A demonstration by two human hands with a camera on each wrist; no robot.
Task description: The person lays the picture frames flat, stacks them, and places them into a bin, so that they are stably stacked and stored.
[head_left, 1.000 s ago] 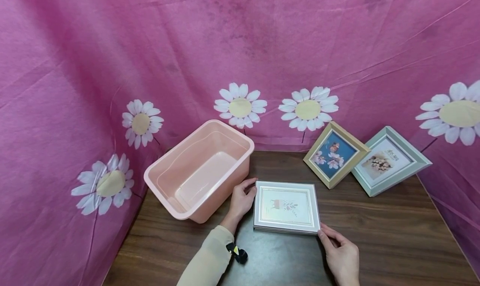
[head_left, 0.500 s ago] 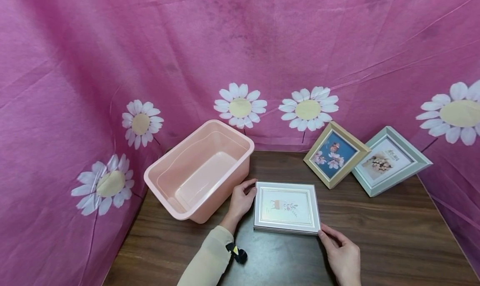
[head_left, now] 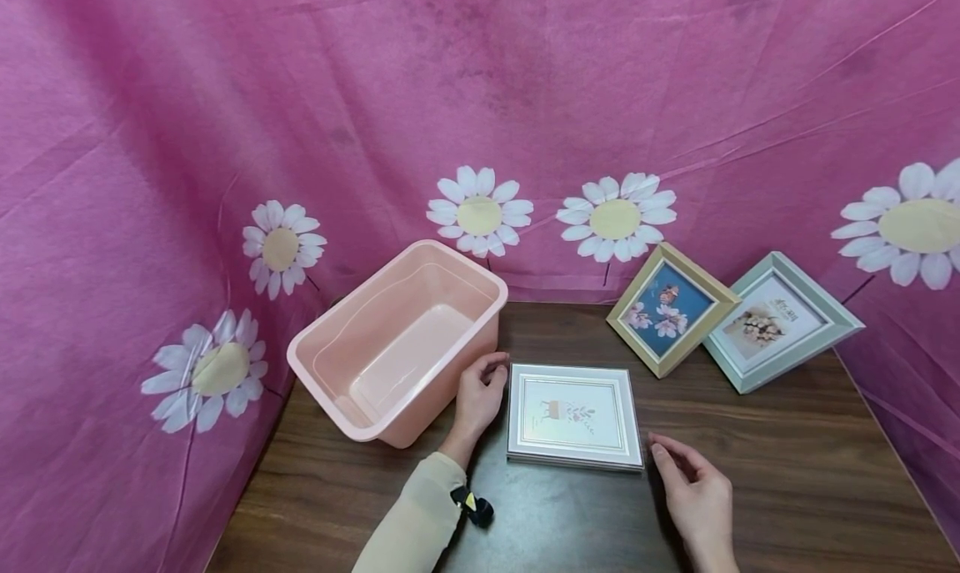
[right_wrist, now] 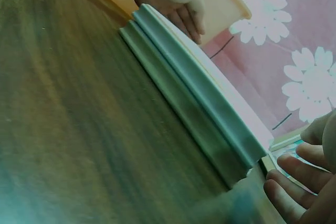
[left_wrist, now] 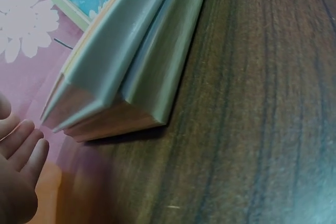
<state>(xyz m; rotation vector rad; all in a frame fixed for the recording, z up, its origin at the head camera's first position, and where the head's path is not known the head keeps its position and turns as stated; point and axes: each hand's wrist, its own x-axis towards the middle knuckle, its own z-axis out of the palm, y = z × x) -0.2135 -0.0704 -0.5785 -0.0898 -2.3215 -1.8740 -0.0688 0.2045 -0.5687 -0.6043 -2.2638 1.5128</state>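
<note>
A silvery-white picture frame (head_left: 573, 414) with a small deer-and-leaves print lies flat at the front middle of the table. The left wrist view shows it as the top of a stack, with another frame (left_wrist: 167, 72) directly beneath. My left hand (head_left: 478, 396) is just off the stack's left edge, fingers loosely bent and holding nothing. Beyond the right edge, a narrow gap away, my right hand (head_left: 693, 491) has its thumb and fingers apart with nothing between them. The right wrist view also has the right hand's fingers (right_wrist: 296, 174) beside the stack's corner.
Left of the stack stands a pink plastic tub (head_left: 450, 358), with nothing inside. At the back right, a gold-edged frame (head_left: 645, 346) with a butterfly picture leans beside a pale green frame (head_left: 806, 360). A pink flowered cloth (head_left: 480, 72) hangs behind the wooden table (head_left: 795, 464).
Both hands have let go of the stacked frames. The left hand has drawn slightly left, and the right hand has moved slightly right. The stack stays in place.
</note>
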